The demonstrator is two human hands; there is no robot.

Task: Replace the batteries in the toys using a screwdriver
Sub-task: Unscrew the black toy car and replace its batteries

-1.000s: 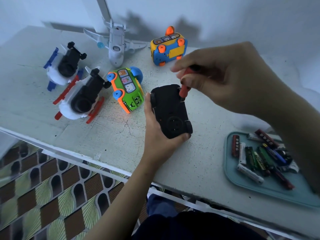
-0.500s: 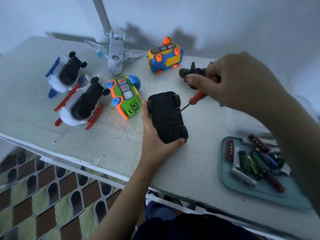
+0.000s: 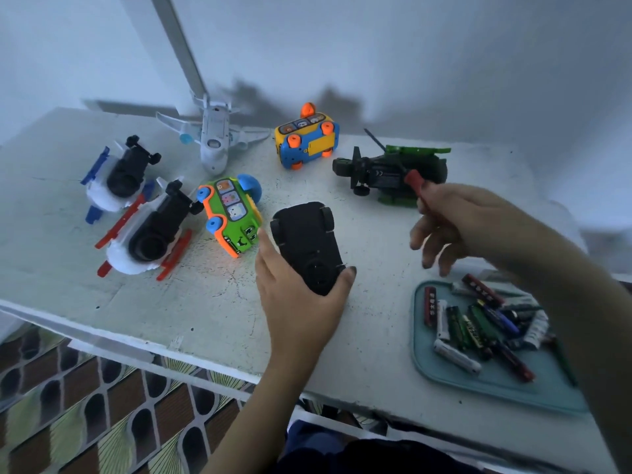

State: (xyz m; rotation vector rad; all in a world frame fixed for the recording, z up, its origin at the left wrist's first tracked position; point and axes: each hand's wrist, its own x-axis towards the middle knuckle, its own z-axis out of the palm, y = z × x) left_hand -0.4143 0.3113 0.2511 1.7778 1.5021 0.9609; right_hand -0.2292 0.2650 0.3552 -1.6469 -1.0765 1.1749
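A black toy car (image 3: 307, 244) lies upside down on the white table (image 3: 212, 302). My left hand (image 3: 297, 302) grips its near end, thumb on the left side and fingers on the right. My right hand (image 3: 461, 224) hovers to the right of the car, away from it, and holds a red-handled screwdriver (image 3: 419, 188) between thumb and forefinger; the other fingers hang loose. The screwdriver's tip is hidden by the hand.
A teal tray (image 3: 478, 381) of several batteries sits at the near right. A dark green helicopter (image 3: 386, 172), a yellow-blue bus (image 3: 307, 142), a green bus (image 3: 232, 217), a white plane (image 3: 213, 142) and two white-black toys (image 3: 150, 230) (image 3: 119, 176) lie behind and to the left.
My right hand has drawn the screwdriver off the black car and moved right, uncovering the green helicopter. The left hand stays on the car.
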